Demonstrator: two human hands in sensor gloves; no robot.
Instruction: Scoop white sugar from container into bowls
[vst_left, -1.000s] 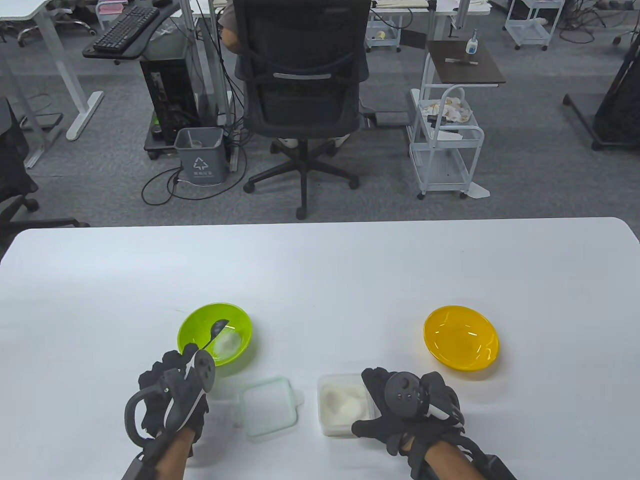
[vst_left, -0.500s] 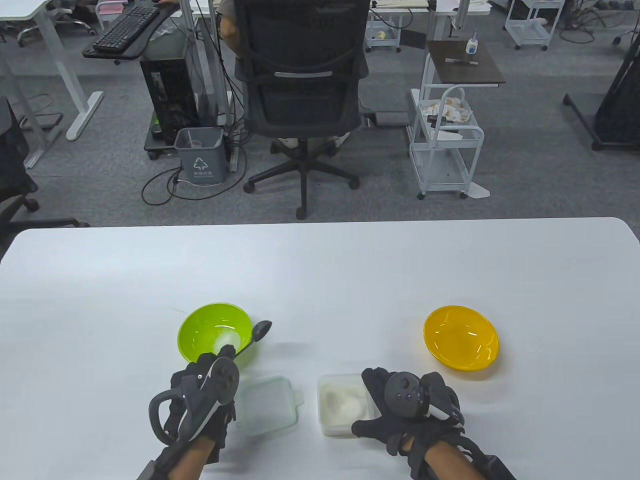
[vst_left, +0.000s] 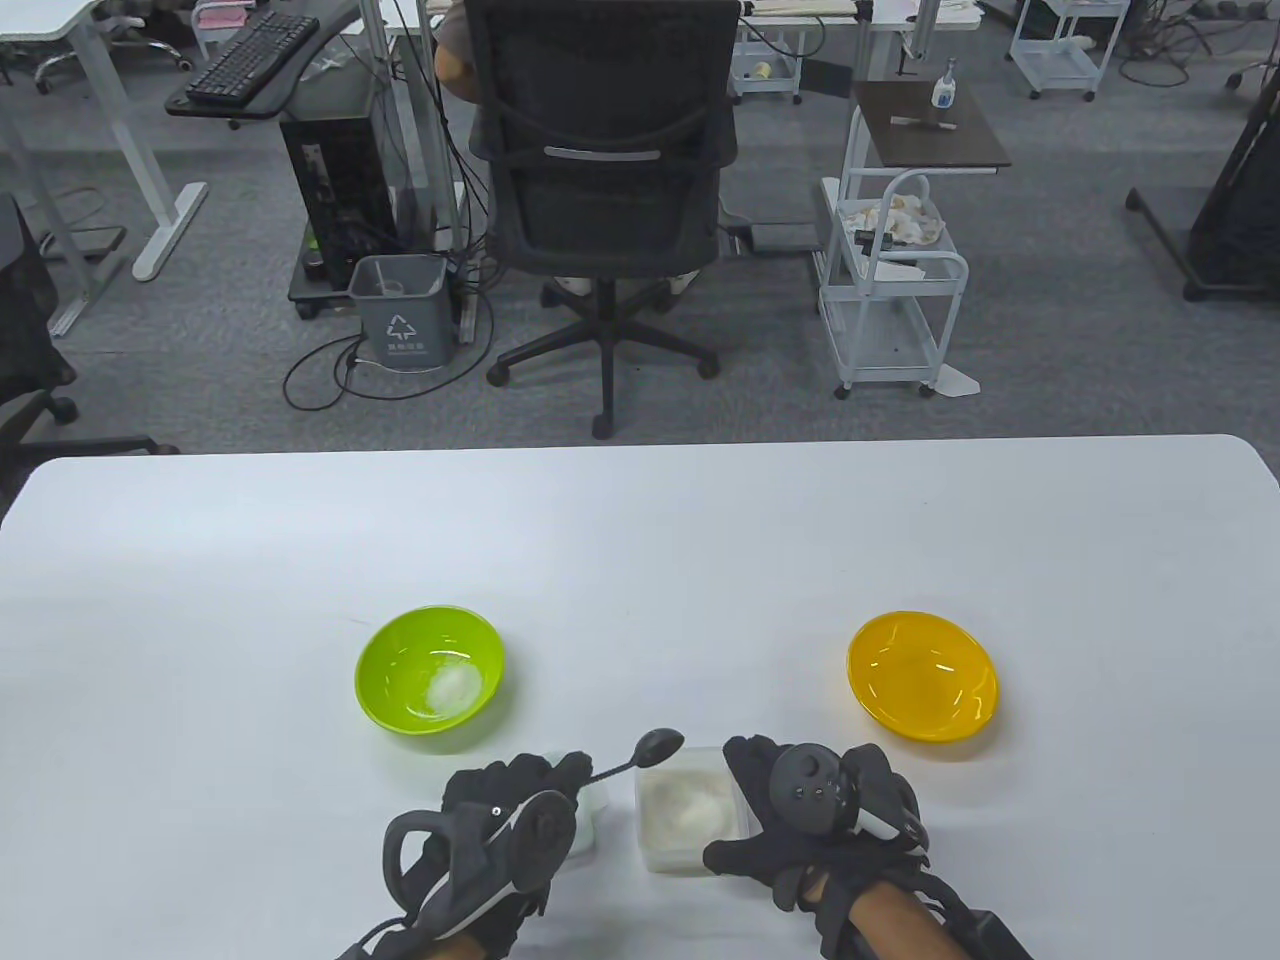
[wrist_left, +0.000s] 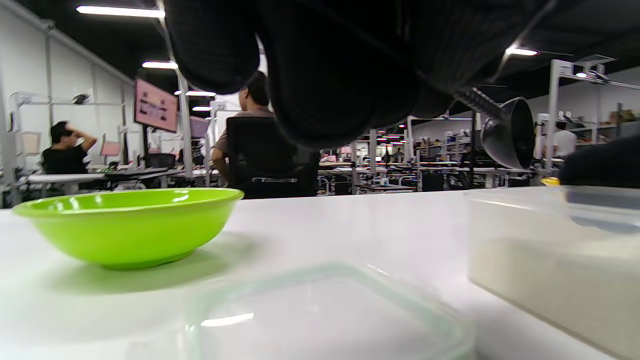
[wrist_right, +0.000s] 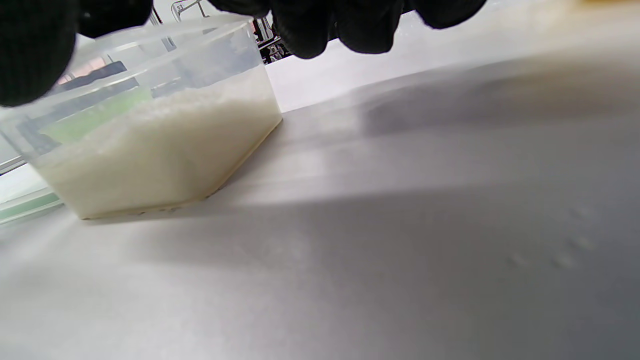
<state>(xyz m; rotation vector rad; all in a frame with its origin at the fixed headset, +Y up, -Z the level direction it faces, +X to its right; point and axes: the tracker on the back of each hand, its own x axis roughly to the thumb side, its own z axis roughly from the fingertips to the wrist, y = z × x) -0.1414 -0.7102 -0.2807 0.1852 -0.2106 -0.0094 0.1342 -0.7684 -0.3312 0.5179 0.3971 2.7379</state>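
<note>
With the left hand (vst_left: 500, 835) gripping the empty spoon (vst_left: 655, 745) over the sugar container (vst_left: 690, 812), which the right hand (vst_left: 820, 810) steadies, I judge a refill underway: dip next, then the yellow bowl (vst_left: 922, 675).

Even overhead light falls on my white bench (vst_left: 640, 540), bright and slightly washed; ceiling strip lights (wrist_left: 120, 10) glare in the left wrist view; my fingers (wrist_left: 310, 65) there are black and featureless, and the lid (wrist_left: 320, 310) close below blurs; the right wrist view is soft throughout, with broad grey shadow across the bench (wrist_right: 400, 225); lines bow at the table view's edges.
</note>
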